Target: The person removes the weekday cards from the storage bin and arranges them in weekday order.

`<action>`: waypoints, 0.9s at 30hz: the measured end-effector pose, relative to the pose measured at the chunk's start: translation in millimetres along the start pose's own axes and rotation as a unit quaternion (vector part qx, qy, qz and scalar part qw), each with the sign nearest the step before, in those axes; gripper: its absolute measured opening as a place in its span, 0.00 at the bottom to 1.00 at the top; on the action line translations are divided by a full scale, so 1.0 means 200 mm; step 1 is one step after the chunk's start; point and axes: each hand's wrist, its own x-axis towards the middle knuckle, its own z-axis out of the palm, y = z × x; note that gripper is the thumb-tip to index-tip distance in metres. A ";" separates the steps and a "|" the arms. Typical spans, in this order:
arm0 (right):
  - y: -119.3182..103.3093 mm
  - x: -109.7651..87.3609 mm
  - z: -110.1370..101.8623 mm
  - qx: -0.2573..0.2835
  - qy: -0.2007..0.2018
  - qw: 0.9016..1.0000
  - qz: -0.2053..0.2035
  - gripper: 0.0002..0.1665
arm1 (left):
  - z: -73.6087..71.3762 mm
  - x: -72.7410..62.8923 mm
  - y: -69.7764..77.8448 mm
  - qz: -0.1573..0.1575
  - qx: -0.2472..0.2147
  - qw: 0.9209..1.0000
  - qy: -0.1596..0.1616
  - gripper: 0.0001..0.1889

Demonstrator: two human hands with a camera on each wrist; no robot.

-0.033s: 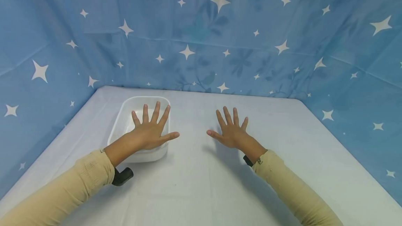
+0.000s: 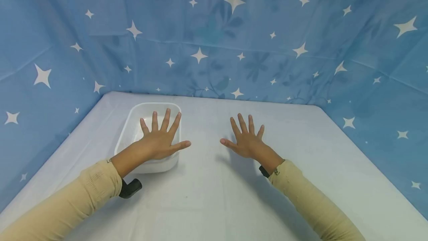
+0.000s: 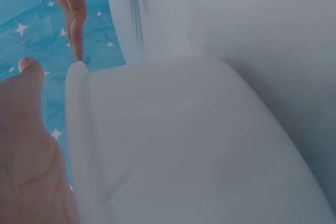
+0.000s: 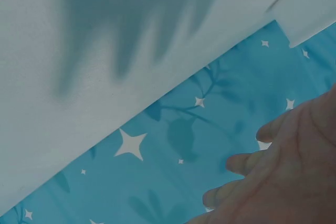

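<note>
A white plastic basin [image 2: 137, 112] stands at the left of the white-covered table. Above it, my left hand [image 2: 157, 143] is held palm down with fingers and thumb spread, holding nothing. In the left wrist view the basin's outer wall [image 3: 157, 129] fills the middle, beside part of the left hand [image 3: 31, 145]. To the right of the basin, my right hand [image 2: 247, 143] hovers over the bare cloth with its fingers spread and nothing in it. The right wrist view shows that palm [image 4: 294, 177] and a finger shadow on the cloth.
The white tablecloth [image 2: 207, 196] covers the table. Blue curtains [image 2: 214, 21] with white stars stand along its back and both sides. A black wrist mount [image 2: 130, 188] sits under the left forearm, and another [image 2: 264, 171] under the right.
</note>
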 end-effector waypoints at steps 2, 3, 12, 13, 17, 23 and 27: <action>0.00 0.00 0.00 0.002 0.000 1.000 -0.002 0.53 | 0.00 0.00 -0.01 -0.002 -0.001 1.000 -0.002 0.50; -0.01 0.01 0.00 0.002 0.001 1.000 -0.002 0.52 | -0.01 -0.01 -0.01 -0.002 -0.001 1.000 -0.003 0.50; -0.02 0.03 0.00 0.000 -0.007 1.000 -0.020 0.54 | -0.07 -0.05 -0.12 -0.018 -0.044 0.999 -0.013 0.50; -0.02 0.03 0.00 0.002 -0.005 1.000 -0.021 0.54 | -0.08 -0.06 -0.15 -0.023 -0.055 0.998 -0.013 0.50; -0.03 0.06 -0.03 0.002 0.006 1.000 -0.021 0.54 | -0.14 -0.07 -0.28 -0.040 -0.110 0.993 -0.008 0.49; -0.07 0.11 -0.06 0.006 -0.004 0.999 -0.033 0.55 | -0.13 -0.11 -0.49 -0.042 -0.203 0.978 -0.013 0.50; -0.14 0.17 -0.08 0.015 -0.006 0.999 -0.049 0.55 | -0.07 -0.12 -0.59 -0.029 -0.271 0.962 -0.023 0.52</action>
